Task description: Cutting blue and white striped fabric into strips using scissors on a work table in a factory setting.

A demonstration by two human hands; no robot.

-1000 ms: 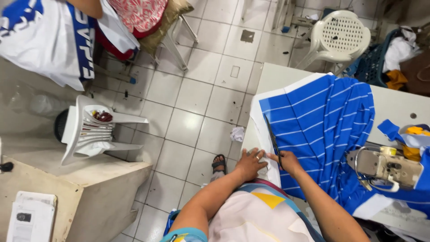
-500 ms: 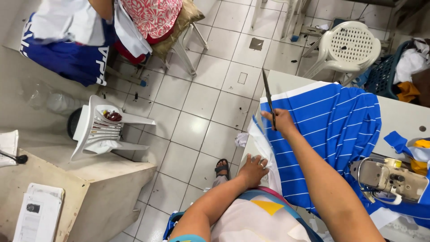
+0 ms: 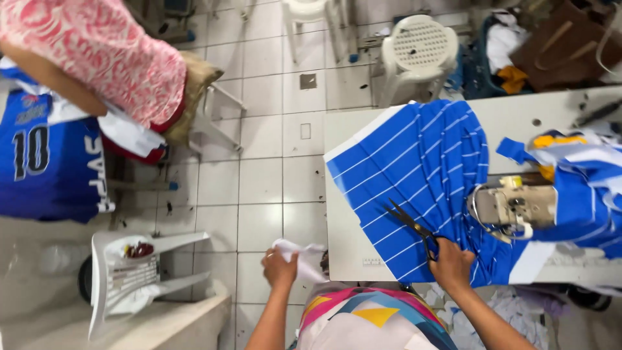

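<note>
A blue fabric piece with thin white stripes (image 3: 421,168) lies spread on the white sewing table (image 3: 343,240). My right hand (image 3: 451,262) rests on its near edge and grips black scissors (image 3: 408,220), blades pointing up-left across the cloth. My left hand (image 3: 280,267) is off the table's left edge, above the tiled floor, and holds a crumpled white strip of fabric (image 3: 304,256).
A sewing machine (image 3: 515,204) with blue, white and yellow cloth (image 3: 583,175) sits at the table's right. Another person in a pink patterned top (image 3: 110,58) handles a blue jersey (image 3: 45,162) at left. White plastic chairs (image 3: 418,48) and a toppled one (image 3: 129,272) stand around.
My right hand pulled back with the scissors to the near edge of the cloth. My left hand left the fabric and now holds a white strip off the table's side.
</note>
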